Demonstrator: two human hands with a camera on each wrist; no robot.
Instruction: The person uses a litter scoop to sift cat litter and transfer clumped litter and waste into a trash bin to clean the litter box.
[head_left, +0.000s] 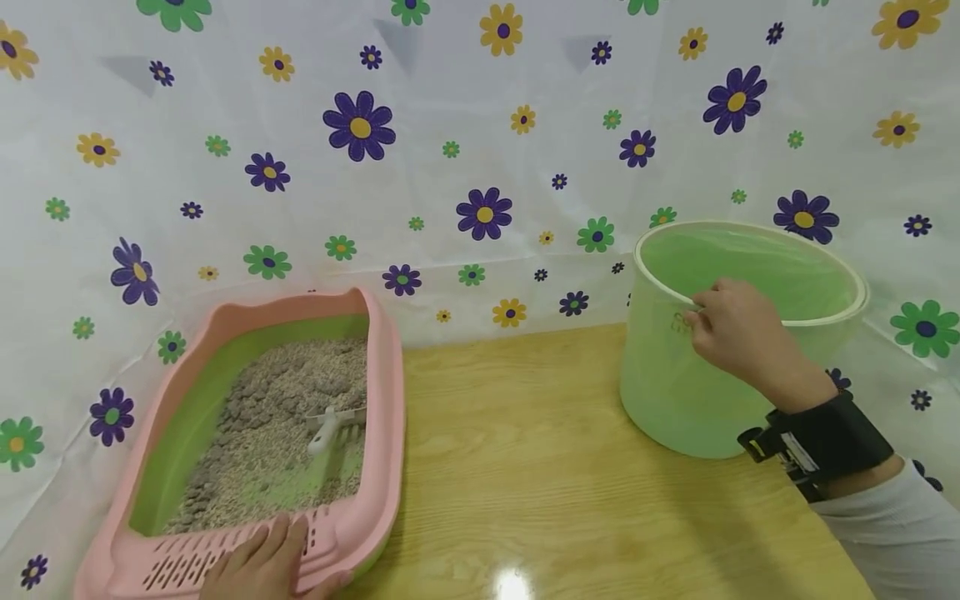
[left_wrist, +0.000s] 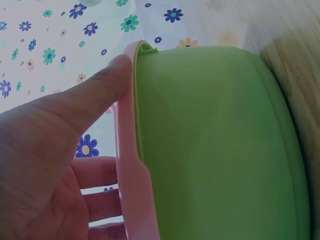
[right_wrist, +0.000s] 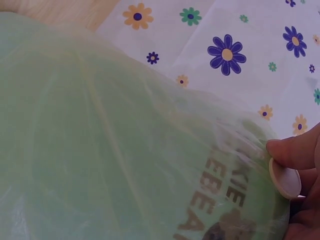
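Left hand (head_left: 266,562) fingers grasp pink-rimmed green plastic litter tray (head_left: 378,392); right hand (head_left: 738,333) pinches bag-lined round green bin (head_left: 675,392) rim. Positioning step; next likely needs white scoop (head_left: 330,427) picked up.

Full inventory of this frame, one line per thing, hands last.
litter tray: 1, pink rim over a green base, left on the table, near edge overhanging toward the person
cat litter: 1 bed, grey-beige granules, inside the litter tray
scoop: 1, white, lying on the cat litter
bin: 1, cream rim, lined with a green bag, right rear of the table
table: 1, light wood, under both containers
flowered sheet: 1, white with purple, yellow and green flowers, backdrop and sides
wrist strap: 1, black, on the right wrist
left hand: grips the pink near rim of the litter tray
right hand: pinches the rim of the bin
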